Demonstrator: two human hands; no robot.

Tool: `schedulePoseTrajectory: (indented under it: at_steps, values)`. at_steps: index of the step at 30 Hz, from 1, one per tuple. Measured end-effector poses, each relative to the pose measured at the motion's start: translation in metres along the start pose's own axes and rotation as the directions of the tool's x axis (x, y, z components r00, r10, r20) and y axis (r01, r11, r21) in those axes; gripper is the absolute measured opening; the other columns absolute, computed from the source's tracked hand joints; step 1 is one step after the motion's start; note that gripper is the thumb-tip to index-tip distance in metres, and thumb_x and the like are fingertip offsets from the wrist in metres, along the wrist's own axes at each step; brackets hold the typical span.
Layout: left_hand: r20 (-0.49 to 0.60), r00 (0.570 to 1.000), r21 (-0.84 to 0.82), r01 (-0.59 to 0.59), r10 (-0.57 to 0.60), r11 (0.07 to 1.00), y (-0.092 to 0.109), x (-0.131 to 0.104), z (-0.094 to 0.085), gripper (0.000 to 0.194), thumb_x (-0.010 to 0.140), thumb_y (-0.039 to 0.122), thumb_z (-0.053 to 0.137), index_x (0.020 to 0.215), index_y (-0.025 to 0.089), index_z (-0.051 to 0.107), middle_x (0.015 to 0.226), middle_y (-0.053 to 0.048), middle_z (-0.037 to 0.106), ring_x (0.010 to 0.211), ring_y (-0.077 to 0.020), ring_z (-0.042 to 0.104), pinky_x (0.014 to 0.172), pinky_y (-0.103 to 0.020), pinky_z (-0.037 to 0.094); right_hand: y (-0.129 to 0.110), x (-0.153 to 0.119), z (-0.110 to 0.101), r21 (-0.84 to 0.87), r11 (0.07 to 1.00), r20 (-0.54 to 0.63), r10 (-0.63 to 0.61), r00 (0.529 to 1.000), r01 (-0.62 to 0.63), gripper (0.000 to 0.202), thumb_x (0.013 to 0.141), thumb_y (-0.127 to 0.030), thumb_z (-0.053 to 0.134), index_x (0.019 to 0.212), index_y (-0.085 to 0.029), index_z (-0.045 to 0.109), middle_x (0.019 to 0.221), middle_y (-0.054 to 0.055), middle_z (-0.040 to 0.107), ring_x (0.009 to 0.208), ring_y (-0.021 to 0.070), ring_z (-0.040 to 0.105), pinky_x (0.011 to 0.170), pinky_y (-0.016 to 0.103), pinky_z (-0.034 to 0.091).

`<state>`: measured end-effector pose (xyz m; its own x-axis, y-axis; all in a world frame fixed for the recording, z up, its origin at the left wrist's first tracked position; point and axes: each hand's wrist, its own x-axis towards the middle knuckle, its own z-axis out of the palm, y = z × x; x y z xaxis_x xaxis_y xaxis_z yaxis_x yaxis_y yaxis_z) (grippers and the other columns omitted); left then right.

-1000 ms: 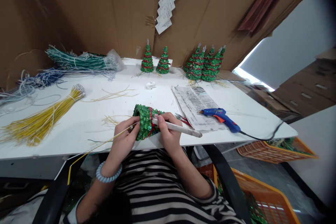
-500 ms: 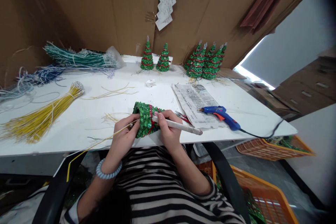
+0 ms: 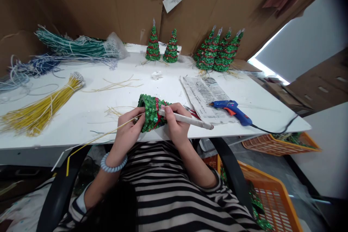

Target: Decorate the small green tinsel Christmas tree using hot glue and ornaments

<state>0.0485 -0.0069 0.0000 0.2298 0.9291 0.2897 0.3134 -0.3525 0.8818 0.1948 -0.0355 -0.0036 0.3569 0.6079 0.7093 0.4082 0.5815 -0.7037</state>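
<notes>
A small green Christmas tree (image 3: 149,113) with red trim lies on its side over the table's front edge, its hollow base toward the left. My left hand (image 3: 129,127) is closed on the base rim, fingers partly inside. Yellow and white wires (image 3: 100,138) run from that base past my left wrist. My right hand (image 3: 177,123) is closed around a pale pen-like stick (image 3: 194,120), whose near end points out to the right. Its other end meets the tree's side by the red trim. The exact tip is hard to make out.
Finished trees (image 3: 208,52) stand along the back. A blue glue gun (image 3: 231,110) rests partly on folded newspaper (image 3: 208,98), beside red-handled scissors (image 3: 193,111). Yellow wires (image 3: 46,107) lie bundled at left, green wires (image 3: 73,46) behind. Orange crates (image 3: 274,188) stand at lower right.
The view has tilted slightly, so the table and its things sit higher in the picture. Both hands keep their hold on the tree and the stick, with hardly any movement between them.
</notes>
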Motion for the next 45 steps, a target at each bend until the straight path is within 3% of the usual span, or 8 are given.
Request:
schedulePoseTrajectory:
  at_steps: [45]
  values:
    - [-0.005,1.0,-0.012,-0.027,0.026,1.0,-0.0025,0.0003,0.0001,0.027,0.086,0.033,0.056,0.092,0.014,0.073,0.085,-0.005,0.075,0.077,-0.0175,0.065,0.069,-0.024,0.047,0.0002,0.0003,-0.0012,-0.01,0.999,-0.012,-0.051,0.999,0.05,0.027,0.089,-0.027,0.056,0.064,-0.02,0.057,0.056,-0.005,0.056,0.053,0.0099,0.049,0.055,0.026,0.039]
